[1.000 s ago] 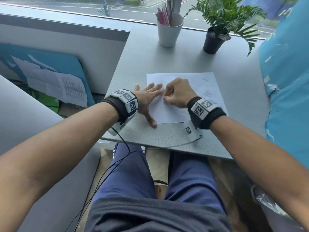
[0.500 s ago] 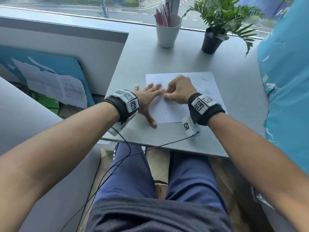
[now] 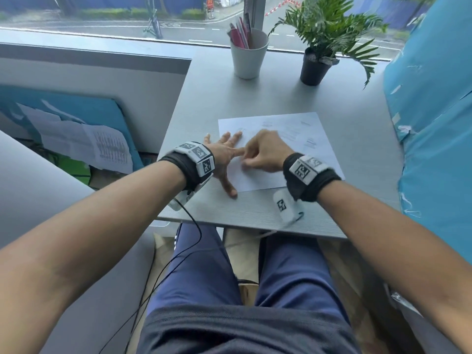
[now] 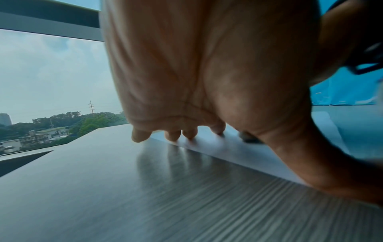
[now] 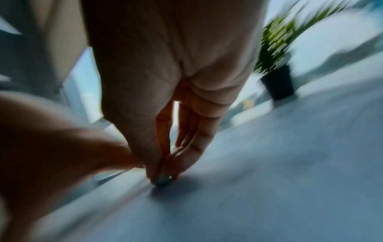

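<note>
A white printed sheet of paper [image 3: 301,134] lies on the grey table [image 3: 255,98]. My left hand [image 3: 227,154] lies flat with spread fingers and presses on the sheet's left edge; the left wrist view shows its fingertips [image 4: 172,135] down on the paper [image 4: 238,155]. Just to its right, my right hand [image 3: 263,152] is curled over the sheet. In the blurred right wrist view, my right hand [image 5: 165,98] pinches a small grey-blue object [image 5: 162,179] against the paper [image 5: 269,180] with thumb and fingertips. What the object is I cannot tell.
At the back of the table stand a white cup with pens [image 3: 249,60] and a potted plant in a black pot [image 3: 315,67]. A blue covered thing [image 3: 434,123] borders the table's right side. A grey partition [image 3: 102,80] stands at the left.
My right hand has slid a little toward me and to the left over the paper, and it is blurred now. The left hand keeps pressing in the same place.
</note>
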A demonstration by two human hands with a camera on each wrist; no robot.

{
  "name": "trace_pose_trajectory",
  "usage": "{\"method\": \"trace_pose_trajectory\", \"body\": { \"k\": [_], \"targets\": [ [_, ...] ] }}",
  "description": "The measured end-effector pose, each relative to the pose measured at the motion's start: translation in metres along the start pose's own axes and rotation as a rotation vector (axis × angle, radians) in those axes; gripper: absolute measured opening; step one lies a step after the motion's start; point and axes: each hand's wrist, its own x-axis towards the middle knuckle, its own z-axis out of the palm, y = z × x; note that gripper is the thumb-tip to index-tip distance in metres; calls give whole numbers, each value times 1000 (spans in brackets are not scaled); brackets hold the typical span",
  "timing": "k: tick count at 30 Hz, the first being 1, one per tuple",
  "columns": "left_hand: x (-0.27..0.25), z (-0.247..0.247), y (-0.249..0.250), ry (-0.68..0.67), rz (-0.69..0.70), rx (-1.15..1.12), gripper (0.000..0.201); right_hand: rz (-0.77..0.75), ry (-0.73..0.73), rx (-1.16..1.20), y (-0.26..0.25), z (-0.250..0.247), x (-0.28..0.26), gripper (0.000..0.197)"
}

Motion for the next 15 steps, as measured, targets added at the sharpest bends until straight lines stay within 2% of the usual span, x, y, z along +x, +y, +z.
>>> {"method": "trace_pose_trajectory", "body": {
  "k": [2, 3, 6, 7, 10, 11, 14, 15],
  "targets": [
    [0, 0, 0, 3, -1, -2, 146, 64, 129, -17, 10, -10, 6, 5],
    [0, 0, 0, 3, -1, -1, 146, 50, 117, -36, 6, -8, 3, 4],
    [0, 2, -1, 4, -7, -19, 149, -99, -95, -32, -14, 11, -16, 4],
    [-1, 2, -3, 6, -7, -16, 149, -89, -89, -28, -12, 8, -13, 4],
    [-1, 3, -2, 8, 0, -23, 147, 36, 83, -42, 6, -12, 4, 5],
    [-1, 2, 0, 10, 2, -21, 147, 40, 85, -46, 7, -12, 2, 5],
    [-1, 2, 0, 4, -12, -26, 151, -105, -128, -39, -13, 6, -16, 3],
    [0, 2, 0, 8, -12, -22, 151, -110, -132, -48, -11, 6, -15, 3]
  ]
}}
